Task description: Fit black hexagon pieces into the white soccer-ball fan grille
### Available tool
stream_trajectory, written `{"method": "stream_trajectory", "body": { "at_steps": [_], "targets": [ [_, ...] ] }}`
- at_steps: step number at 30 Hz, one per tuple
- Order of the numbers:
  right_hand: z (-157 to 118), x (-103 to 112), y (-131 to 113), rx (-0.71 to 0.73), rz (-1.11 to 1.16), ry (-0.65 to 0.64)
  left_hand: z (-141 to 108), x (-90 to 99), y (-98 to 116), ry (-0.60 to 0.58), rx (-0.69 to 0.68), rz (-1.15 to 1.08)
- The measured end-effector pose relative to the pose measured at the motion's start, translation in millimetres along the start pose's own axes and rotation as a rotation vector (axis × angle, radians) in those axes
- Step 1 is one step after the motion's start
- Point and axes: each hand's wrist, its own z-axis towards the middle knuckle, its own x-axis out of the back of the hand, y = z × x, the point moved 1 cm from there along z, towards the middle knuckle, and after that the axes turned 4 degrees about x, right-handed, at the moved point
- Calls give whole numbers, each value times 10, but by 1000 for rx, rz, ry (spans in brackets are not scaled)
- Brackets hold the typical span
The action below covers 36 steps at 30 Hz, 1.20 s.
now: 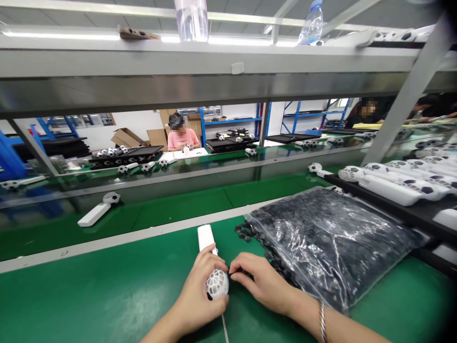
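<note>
My left hand [200,288] is wrapped round the ball-shaped head of a white handled device [217,284], whose openwork shell looks like a football. Its flat white handle [205,237] points away from me on the green work surface. At the right side of the ball, my right hand [255,281] pinches a small black piece [229,275] between thumb and fingertips, mostly hidden by them. Beside my right hand lies a clear plastic bag [332,238] full of small black pieces, with loose black pieces [244,232] spilling from its left side.
A black tray [400,205] of white football-headed devices stands at the right. Another device [98,209] lies on the green conveyor [200,200] beyond a pale rail. An overhead shelf [143,62] holds bottles. A person in pink [183,138] sits across the line.
</note>
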Motion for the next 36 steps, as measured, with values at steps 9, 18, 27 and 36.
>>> {"method": "stream_trajectory", "body": {
  "at_steps": [9, 18, 27, 36],
  "targets": [
    [-5, 2, -25, -11, 44, 20, -12, -4, -11, 0, -7, -7],
    [15, 20, -67, -11, 122, 49, 4, 15, 11, -6, -14, 11],
    [17, 31, -45, -26, 141, 46, 4, 37, 14, 5, -55, 19],
    [16, 41, -25, -29, 132, 50, 19, 54, 22, -4, -113, 65]
  ]
}}
